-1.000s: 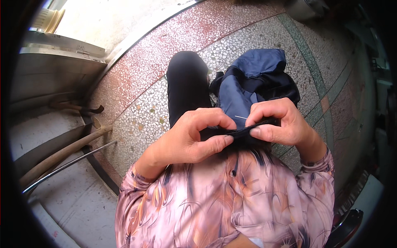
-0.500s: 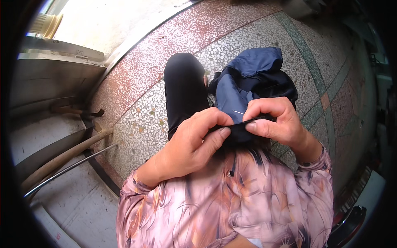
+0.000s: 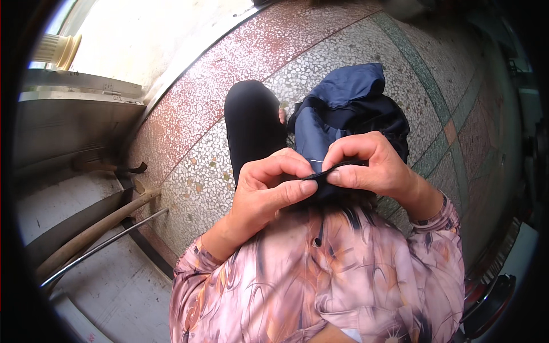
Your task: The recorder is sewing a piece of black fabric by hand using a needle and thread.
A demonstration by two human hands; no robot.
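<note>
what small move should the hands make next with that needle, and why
Perhaps angle the needle down into the dark fold: it lies just above the cloth, one end at the right hand, while the left hand also pinches the fold.

left hand (image 3: 266, 186): pinching navy garment (image 3: 354, 117) | right hand (image 3: 372, 166): pinching it too, 1 thin needle (image 3: 315, 160) alongside | floor (image 3: 197, 151): speckled

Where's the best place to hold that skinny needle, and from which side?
Probably its right end, pinched from the right: the needle is thin and straight, that end meets the right-hand grip, and the rest sticks out leftward over the blue cloth. I can't tell which end is sharp, so go gently.
</note>
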